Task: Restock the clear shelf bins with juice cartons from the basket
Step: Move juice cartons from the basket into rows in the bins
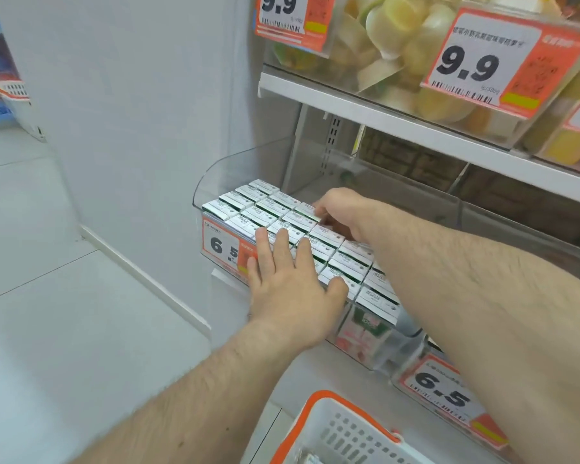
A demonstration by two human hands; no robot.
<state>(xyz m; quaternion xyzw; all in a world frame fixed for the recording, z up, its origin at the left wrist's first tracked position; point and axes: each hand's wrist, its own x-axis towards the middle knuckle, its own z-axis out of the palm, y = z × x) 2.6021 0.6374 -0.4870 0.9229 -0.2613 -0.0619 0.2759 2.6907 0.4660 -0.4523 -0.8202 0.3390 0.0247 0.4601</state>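
Note:
A clear shelf bin (pixel 215 169) holds several rows of white and green juice cartons (pixel 258 204) standing upright, tops showing. My left hand (pixel 292 283) lies flat with straight fingers on the carton tops at the bin's front edge. Further back, my right hand (pixel 340 209) reaches into the bin, fingers curled down around one carton (pixel 310 209) in the back row; its fingertips are hidden. The white basket with an orange rim (pixel 335 430) sits at the bottom of the view, below the bin.
An orange price tag reading 6.5 (pixel 223 244) hangs on the bin front, and another 6.5 tag (pixel 444 390) marks the neighbouring bin. The shelf above (pixel 382 118) carries clear bins of yellow items with 9.9 tags. A white wall panel (pixel 131 128) stands left.

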